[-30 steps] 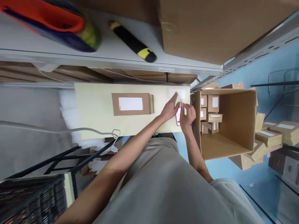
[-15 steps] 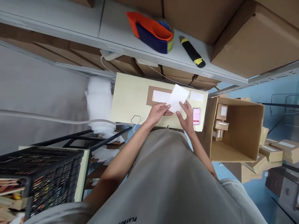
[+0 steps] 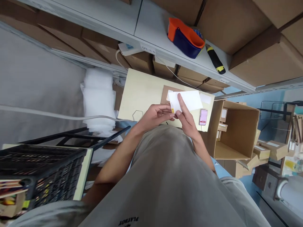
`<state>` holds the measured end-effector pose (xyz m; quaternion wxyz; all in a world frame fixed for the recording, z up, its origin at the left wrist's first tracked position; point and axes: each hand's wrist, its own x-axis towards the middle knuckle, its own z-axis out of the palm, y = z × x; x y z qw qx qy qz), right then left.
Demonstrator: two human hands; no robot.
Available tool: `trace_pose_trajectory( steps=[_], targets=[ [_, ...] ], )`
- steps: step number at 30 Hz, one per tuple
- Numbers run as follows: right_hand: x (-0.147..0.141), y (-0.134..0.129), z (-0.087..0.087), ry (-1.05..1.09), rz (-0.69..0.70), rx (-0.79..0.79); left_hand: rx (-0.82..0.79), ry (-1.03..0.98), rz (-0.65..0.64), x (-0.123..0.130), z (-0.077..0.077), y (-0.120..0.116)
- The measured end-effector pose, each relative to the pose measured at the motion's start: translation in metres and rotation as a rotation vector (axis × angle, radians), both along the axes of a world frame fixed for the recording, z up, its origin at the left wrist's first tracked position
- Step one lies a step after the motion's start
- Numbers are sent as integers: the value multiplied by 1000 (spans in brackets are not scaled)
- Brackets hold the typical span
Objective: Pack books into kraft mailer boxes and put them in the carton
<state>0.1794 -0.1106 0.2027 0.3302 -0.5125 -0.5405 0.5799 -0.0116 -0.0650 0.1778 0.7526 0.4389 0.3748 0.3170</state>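
A white paper label [image 3: 188, 99] with a small yellow mark at one corner is held above the cream tabletop [image 3: 138, 91]. My right hand [image 3: 187, 121] grips it, with the index finger lying across its face and the thumb near its lower edge. At the corner with the yellow mark, my left hand [image 3: 157, 116] is closed, thumb and fingers pinched together by the edge. Under the label lies a flat brown cardboard box [image 3: 166, 90], partly covered. A phone [image 3: 203, 117] with a lit pink screen rests right of my right hand, below another white paper [image 3: 205, 98].
An open carton [image 3: 233, 151] with small labelled boxes stands at the right. Above the table, a shelf [image 3: 151, 23] bears a tape dispenser [image 3: 186, 37], a utility knife [image 3: 215, 59] and cartons. White wrapping [image 3: 98, 97] and a black crate [image 3: 56, 170] are at the left.
The label has turned from a steep tilt to nearly level, and its yellow-marked corner now shows. My right index finger has moved across its face. The view has shifted.
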Motion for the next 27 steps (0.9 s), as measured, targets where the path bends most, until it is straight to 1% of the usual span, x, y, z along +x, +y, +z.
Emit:
trace_pose_trajectory(
  steps=[2, 4, 7, 10, 13, 20, 27],
  targets=[
    [-12, 3, 9, 28, 6, 3, 59, -22, -12, -10, 0, -1],
    [-20, 5, 14, 24, 0, 19, 98, -32, 16, -18, -1, 0],
    [-26, 8, 14, -5, -23, 66, 139, -35, 63, -25, -3, 1],
    [-29, 7, 11, -18, -51, 116, 178, -31, 56, -28, -4, 2],
    [-29, 7, 8, -23, -63, 134, 200, -28, 47, -27, -5, 2],
    [-23, 7, 6, -35, -89, 143, 203, -31, 81, -17, -5, -1],
    [-15, 4, 4, -21, -71, 99, 176, 0, 106, -7, -6, -6]
  ],
)
